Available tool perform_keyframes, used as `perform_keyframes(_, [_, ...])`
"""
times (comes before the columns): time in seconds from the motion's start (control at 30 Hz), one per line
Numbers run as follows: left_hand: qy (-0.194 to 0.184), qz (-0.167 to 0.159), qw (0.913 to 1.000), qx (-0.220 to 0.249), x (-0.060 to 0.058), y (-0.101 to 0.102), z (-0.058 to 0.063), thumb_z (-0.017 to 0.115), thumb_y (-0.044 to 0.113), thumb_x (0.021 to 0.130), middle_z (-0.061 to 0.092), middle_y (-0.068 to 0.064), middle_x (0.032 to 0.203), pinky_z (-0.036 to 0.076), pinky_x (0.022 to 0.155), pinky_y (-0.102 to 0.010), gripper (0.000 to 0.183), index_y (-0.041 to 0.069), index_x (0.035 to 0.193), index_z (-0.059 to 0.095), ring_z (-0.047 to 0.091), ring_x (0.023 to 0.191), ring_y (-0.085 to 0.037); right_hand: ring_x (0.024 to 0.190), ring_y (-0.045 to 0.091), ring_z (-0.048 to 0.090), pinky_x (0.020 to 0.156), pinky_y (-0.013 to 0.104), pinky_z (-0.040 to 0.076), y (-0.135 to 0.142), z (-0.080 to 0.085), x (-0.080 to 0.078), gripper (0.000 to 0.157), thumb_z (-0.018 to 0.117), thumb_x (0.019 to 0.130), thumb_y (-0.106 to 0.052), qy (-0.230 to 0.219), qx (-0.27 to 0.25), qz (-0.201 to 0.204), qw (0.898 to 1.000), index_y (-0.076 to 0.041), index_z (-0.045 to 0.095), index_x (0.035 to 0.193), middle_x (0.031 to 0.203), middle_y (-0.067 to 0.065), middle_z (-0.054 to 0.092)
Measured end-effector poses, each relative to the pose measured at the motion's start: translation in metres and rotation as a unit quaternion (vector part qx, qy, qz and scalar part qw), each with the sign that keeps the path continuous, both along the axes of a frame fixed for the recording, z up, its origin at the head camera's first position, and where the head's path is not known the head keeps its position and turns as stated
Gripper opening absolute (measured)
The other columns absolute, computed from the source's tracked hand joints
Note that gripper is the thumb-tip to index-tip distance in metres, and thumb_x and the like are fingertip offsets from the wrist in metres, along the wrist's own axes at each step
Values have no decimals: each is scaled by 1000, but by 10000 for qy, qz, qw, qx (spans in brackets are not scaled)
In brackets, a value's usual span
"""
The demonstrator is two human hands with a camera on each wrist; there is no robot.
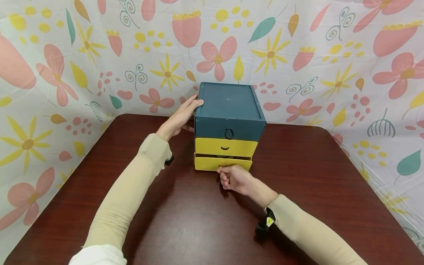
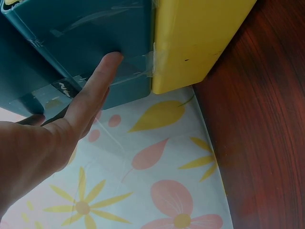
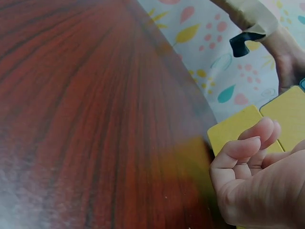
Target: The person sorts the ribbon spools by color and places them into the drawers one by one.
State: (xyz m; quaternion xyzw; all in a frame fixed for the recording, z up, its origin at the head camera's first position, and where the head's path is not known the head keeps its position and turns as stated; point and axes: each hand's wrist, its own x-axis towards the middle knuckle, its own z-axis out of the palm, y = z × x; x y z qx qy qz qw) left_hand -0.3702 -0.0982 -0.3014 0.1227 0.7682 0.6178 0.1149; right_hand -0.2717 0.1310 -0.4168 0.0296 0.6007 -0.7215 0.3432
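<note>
A small drawer cabinet with a dark blue top (image 1: 228, 101) stands on the table, with a blue drawer (image 1: 212, 127) above two yellow ones. The bottom yellow drawer (image 1: 205, 163) is pulled out slightly, leaving a dark gap along its upper edge; something inside is too dim to make out. At that drawer's front, my right hand (image 1: 236, 180) has curled fingers pinching its pull, which the fingers mostly hide. My left hand (image 1: 180, 116) rests against the cabinet's left side, thumb at the top edge. In the left wrist view an extended finger touches the blue side wall (image 2: 128, 28).
The middle yellow drawer (image 1: 208, 146) is closed and has a curved cut-out. A black loop (image 1: 229, 133) hangs on the blue drawer. Flower-patterned cloth (image 1: 132, 55) surrounds the dark red wooden table (image 1: 185, 221) at the back and sides.
</note>
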Motion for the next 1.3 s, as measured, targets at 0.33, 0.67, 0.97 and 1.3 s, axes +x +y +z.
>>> perform_keyframes(0.33, [-9, -15, 10000, -15, -1, 1, -1, 45, 63, 92, 37, -1, 149, 57, 80, -51, 69, 46, 152, 15, 49, 124, -26, 49, 9, 40, 52, 21, 32, -1, 1, -8, 19, 35, 105, -16, -78, -87, -65, 9999, -5, 48, 97, 53, -6, 45])
perform_keyframes(0.67, [-69, -63, 10000, -12, -3, 0, 0, 43, 62, 93, 34, -3, 152, 55, 83, -52, 70, 44, 153, 12, 46, 128, -27, 48, 7, 42, 52, 21, 36, -2, 1, -9, 30, 38, 105, -26, -36, 170, -22, 9998, -3, 57, 104, 53, -6, 49])
perform_keyframes(0.97, [105, -165, 9987, -469, -3, -9, -2, 37, 68, 93, 20, 1, 160, 46, 99, -55, 74, 41, 154, 6, 36, 139, -26, 53, 12, 56, 52, 22, 45, -3, 48, 21, 40, 49, 100, -22, 1547, 1285, 1186, 9724, 6, 55, 128, 65, 2, 62])
perform_keyframes(1.3, [1602, 7, 9657, -2046, 8, -47, 9, 20, 63, 99, 11, 4, 164, 9, 123, -48, 67, 30, 156, 11, 6, 152, -21, 120, 22, 56, 99, 41, 46, 49, 159, 46, 49, 55, 99, -29, 6428, 3829, 331, 6627, -14, 47, 144, 141, 4, 55])
